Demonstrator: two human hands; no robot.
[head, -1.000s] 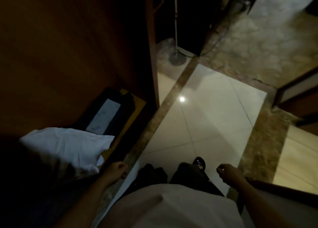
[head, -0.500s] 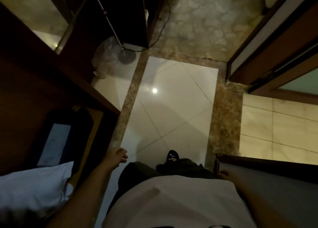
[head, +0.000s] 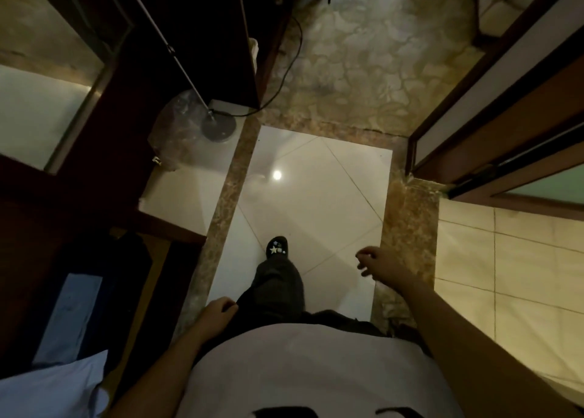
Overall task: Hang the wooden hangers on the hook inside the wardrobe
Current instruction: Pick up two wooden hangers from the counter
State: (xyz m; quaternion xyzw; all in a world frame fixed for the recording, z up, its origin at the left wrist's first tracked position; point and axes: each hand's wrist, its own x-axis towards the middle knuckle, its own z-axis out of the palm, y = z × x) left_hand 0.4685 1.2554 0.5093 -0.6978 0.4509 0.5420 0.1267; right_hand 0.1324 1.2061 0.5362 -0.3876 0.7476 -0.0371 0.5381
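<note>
Left hand (head: 218, 315) hangs empty, fingers curled loosely inward; right hand (head: 380, 264) empty too, fingers slightly spread over the floor (head: 316, 196); ahead of both, a black shoe (head: 276, 247); no wooden hangers in view.

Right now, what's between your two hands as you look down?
In the head view, the forward leg in dark trousers lies between the left hand and right hand, its black shoe on the white floor tile. No hanger shows.
</note>
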